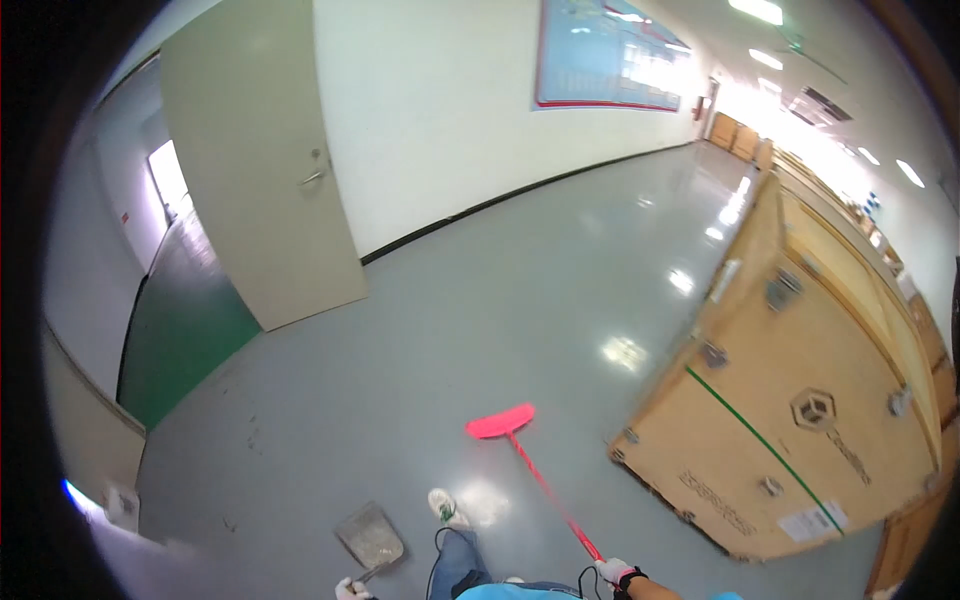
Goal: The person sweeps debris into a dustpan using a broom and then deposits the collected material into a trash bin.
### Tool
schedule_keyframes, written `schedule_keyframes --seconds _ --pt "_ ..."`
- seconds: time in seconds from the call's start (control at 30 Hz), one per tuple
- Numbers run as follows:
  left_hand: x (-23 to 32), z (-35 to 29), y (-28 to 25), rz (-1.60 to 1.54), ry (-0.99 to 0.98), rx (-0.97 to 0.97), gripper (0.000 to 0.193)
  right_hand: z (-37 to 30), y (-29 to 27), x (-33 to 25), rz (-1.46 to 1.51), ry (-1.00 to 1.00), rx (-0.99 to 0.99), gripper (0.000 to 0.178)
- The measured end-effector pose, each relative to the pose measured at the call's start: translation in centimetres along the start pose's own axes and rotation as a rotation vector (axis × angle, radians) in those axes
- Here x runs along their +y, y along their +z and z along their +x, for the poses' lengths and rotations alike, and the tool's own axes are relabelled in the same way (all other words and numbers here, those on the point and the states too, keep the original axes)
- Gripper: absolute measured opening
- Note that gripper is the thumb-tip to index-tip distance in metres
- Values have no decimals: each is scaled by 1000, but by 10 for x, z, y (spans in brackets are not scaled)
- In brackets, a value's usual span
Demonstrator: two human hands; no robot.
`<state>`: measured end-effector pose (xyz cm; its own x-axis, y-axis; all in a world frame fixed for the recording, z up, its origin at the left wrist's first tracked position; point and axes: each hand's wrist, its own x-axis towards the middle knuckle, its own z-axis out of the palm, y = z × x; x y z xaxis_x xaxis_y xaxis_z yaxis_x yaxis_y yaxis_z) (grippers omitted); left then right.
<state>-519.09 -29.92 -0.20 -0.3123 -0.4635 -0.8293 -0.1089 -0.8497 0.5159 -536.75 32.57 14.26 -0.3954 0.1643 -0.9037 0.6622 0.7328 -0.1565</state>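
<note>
Holding a red broom (pixel 500 423) at the lower centre of the frame, the person's right hand (pixel 615 572), in a white glove, is closed around the upper end of the handle. The handle slants up and leftward from that hand to the broom's wide, curved end, near the middle of the grey floor (pixel 430 350).

The left hand (pixel 352 590), also white-gloved, is partly cut off by the bottom edge. Its fingers appear curled around the short handle of a grey dustpan (pixel 370 536), left of the person's leg. Whether the dustpan touches the floor cannot be told. Dustpan and broom stand apart, with a white shoe (pixel 448 508) between them, below the broom's wide end.

At the right of the frame stands a large wooden crate (pixel 720 445) with metal catches, a green strip (pixel 760 446) running diagonally across its side and a white label (pixel 812 523) near its lower edge. A beige door (pixel 250 150) stands open at upper left, beside a green floor area (pixel 190 320). A blue board (pixel 610 55) with a red lower edge hangs on the white wall (pixel 430 100) at upper centre.
</note>
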Motion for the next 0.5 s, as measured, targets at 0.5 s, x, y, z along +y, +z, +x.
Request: schedule_keyframes --seconds 0.5 --pt "143 65 460 50 -258 -38 21 133 -171 -331 224 -71 98 33"
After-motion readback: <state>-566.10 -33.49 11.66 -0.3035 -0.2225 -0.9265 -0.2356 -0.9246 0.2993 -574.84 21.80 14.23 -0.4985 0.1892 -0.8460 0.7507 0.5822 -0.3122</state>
